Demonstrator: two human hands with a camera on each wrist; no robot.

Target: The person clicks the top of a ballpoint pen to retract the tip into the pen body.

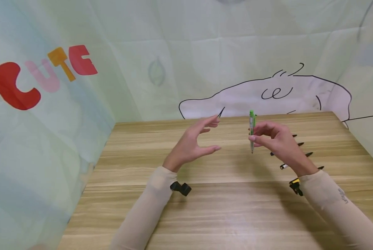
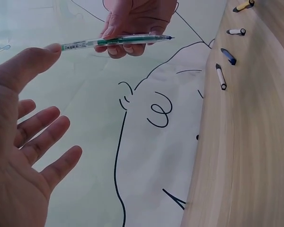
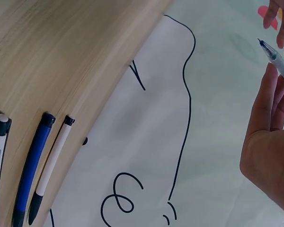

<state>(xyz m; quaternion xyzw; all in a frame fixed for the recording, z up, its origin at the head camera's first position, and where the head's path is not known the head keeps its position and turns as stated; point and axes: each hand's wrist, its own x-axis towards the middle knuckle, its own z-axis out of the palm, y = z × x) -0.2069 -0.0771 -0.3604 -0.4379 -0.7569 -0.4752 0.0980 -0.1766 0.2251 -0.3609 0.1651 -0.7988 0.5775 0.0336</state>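
Observation:
Above the table, my right hand point(image 1: 280, 140) pinches a clear-barrelled pen with a green top point(image 1: 252, 123) between thumb and fingers. The pen stands nearly upright, green end up and bare tip down. To its left, my left hand point(image 1: 189, 144) is raised with thumb and fingers spread apart, holding nothing. The head view has a gap between this hand and the pen. In the left wrist view the left thumb overlaps the line of the green pen point(image 2: 128, 41). The right wrist view catches the pen's pointed tip point(image 3: 273, 54) above the right fingers.
Several pens lie in a row on the wooden table point(image 1: 174, 215), partly hidden behind the right hand and wrist. Among them are a blue pen point(image 3: 34, 165), a white pen point(image 3: 52, 165) and a yellow pen point(image 2: 244, 5). A printed cloth point(image 1: 142, 41) hangs behind the table.

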